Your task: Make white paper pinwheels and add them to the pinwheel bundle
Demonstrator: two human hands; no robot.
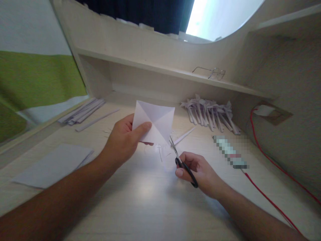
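A square sheet of white paper [160,117] with diagonal creases is held up over the desk by my left hand [125,137], thumb on its face and fingers behind. My right hand [198,170] grips black-handled scissors [187,172], fingers around the handles. The scissor blades point up at the paper's lower right corner, slightly parted; whether they touch the paper I cannot tell. Beneath the paper, thin paper scraps [160,154] and a narrow paper strip [184,136] lie on the desk.
Rolled paper sticks [82,112] lie at the back left, above a stack of white paper [54,165]. Several paper pinwheels on sticks [209,112] rest at the back right. A blurred-out phone [229,152] with a red cable [271,204] lies right. Glasses [217,73] sit on the shelf.
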